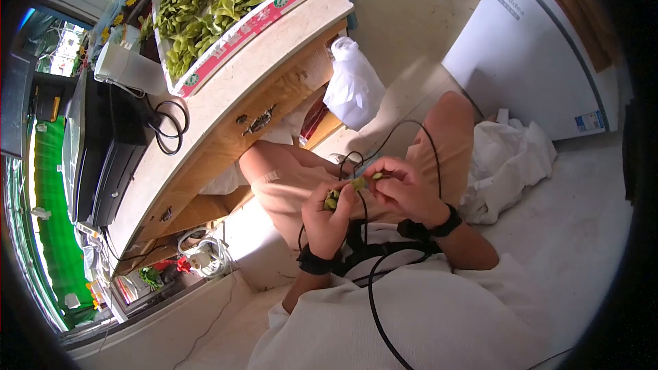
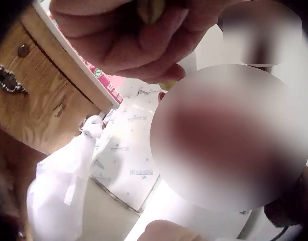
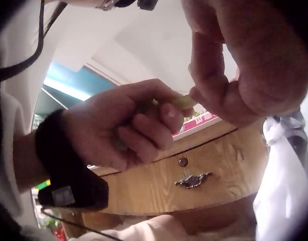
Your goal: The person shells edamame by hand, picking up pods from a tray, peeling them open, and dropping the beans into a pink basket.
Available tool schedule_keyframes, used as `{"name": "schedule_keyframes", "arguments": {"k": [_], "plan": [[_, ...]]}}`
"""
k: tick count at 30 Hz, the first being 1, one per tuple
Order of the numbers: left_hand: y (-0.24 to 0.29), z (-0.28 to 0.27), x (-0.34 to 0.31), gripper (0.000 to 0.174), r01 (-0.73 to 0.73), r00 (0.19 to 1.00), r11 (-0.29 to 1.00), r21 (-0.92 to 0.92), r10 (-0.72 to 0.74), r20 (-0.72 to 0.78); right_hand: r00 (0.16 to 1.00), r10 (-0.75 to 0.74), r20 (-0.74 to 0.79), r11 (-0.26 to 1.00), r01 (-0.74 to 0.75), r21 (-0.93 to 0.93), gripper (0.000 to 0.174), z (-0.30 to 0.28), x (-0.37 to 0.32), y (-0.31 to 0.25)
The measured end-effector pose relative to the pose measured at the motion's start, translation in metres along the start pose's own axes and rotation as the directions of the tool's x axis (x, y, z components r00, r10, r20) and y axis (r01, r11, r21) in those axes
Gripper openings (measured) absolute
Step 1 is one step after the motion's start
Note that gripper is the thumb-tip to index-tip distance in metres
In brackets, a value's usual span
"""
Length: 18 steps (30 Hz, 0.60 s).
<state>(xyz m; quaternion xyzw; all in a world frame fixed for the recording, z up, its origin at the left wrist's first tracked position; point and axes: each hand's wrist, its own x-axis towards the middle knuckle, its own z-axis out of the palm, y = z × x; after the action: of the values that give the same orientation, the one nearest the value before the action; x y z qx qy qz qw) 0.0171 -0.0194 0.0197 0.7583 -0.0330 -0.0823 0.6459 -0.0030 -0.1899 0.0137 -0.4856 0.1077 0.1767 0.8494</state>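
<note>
Both hands meet over the seated person's lap. The left hand (image 1: 326,223) curls round several green pods (image 1: 332,200), which peek out beside its thumb. At its fingertips a green pod (image 3: 184,102) stretches toward the right hand (image 1: 417,195). Thumb and fingers of the right hand pinch a small green pod piece (image 1: 378,176) close to the left fingertips. In the left wrist view, one pod (image 2: 151,11) shows within the curled left fingers. Each wrist wears a black band (image 1: 317,261).
A pink-edged tray (image 1: 236,41) heaped with green pods stands on the desk (image 1: 205,120) at upper left. A white plastic bag (image 1: 354,85) hangs by the drawer. Black cables (image 1: 373,281) run across the lap. A small white fridge (image 1: 528,48) stands at right, near a crumpled white bag (image 1: 510,164).
</note>
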Motion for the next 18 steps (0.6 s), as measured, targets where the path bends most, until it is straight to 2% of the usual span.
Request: {"name": "schedule_keyframes", "arguments": {"k": [1, 2, 3, 4, 5, 6, 8, 9, 10, 11, 12, 14, 16, 18], "plan": [[0.002, -0.003, 0.001, 0.012, 0.058, 0.998, 0.998, -0.031, -0.058, 0.005, 1.000, -0.002, -0.002, 1.000, 0.002, -0.003, 0.017, -0.001, 0.000, -0.001], [0.002, -0.004, 0.002, 0.012, 0.114, 0.994, 0.992, -0.061, -0.113, 0.012, 0.998, 0.065, 0.022, 0.997, -0.066, 0.039, 0.016, -0.001, 0.000, -0.001], [0.001, -0.004, 0.003, 0.012, 0.105, 0.995, 0.992, -0.067, -0.104, 0.011, 0.991, 0.128, 0.050, 0.988, -0.131, 0.076, 0.015, -0.001, 0.000, -0.002], [-0.002, -0.004, 0.003, 0.012, 0.084, 0.996, 0.993, -0.087, -0.082, 0.028, 0.992, 0.116, 0.055, 0.991, -0.119, 0.062, 0.015, 0.000, 0.001, -0.002], [-0.003, -0.004, 0.006, 0.012, 0.056, 0.998, 0.992, -0.110, -0.052, 0.042, 0.990, 0.139, 0.028, 0.990, -0.139, -0.003, 0.014, 0.002, 0.003, -0.003], [0.000, -0.004, 0.009, 0.012, -0.009, 0.998, 0.999, -0.037, 0.011, 0.057, 0.987, 0.159, -0.001, 0.985, -0.159, -0.070, 0.015, 0.003, 0.005, -0.005], [0.002, -0.005, 0.012, 0.013, 0.050, 0.993, 0.995, -0.083, -0.040, 0.112, 0.994, 0.091, 0.055, 0.982, -0.081, -0.168, 0.015, 0.004, 0.013, -0.012], [0.004, -0.006, 0.015, 0.013, 0.029, 0.994, 0.995, -0.094, -0.020, 0.104, 0.998, 0.022, 0.056, 0.977, -0.010, -0.213, 0.013, 0.003, 0.018, -0.010], [0.006, -0.007, 0.018, 0.014, 0.076, 0.992, 0.985, -0.156, -0.058, 0.116, 0.997, -0.045, 0.059, 0.965, 0.059, -0.256, 0.012, 0.002, 0.023, -0.011], [0.006, -0.009, 0.021, 0.016, 0.123, 0.987, 0.968, -0.218, -0.096, 0.131, 0.997, 0.048, 0.054, 0.982, -0.037, -0.187, 0.010, 0.001, 0.025, -0.019], [0.004, -0.010, 0.023, 0.016, 0.111, 0.988, 0.967, -0.229, -0.083, 0.128, 0.998, 0.041, 0.055, 0.979, -0.029, -0.202, 0.010, 0.003, 0.029, -0.028], [-0.002, -0.014, 0.030, 0.019, 0.160, 0.987, 0.887, -0.432, -0.138, 0.081, 1.000, -0.011, 0.004, 0.959, 0.012, -0.282, 0.010, 0.006, 0.042, -0.050], [-0.010, -0.018, 0.036, 0.020, 0.171, 0.985, 0.875, -0.454, -0.145, 0.092, 0.991, -0.128, -0.023, 0.933, 0.113, -0.342, 0.012, 0.008, 0.060, -0.076], [-0.017, -0.023, 0.041, 0.022, 0.208, 0.978, 0.854, -0.477, -0.174, 0.113, 0.953, -0.302, -0.009, 0.902, 0.282, -0.328, 0.012, 0.012, 0.083, -0.105]]}}
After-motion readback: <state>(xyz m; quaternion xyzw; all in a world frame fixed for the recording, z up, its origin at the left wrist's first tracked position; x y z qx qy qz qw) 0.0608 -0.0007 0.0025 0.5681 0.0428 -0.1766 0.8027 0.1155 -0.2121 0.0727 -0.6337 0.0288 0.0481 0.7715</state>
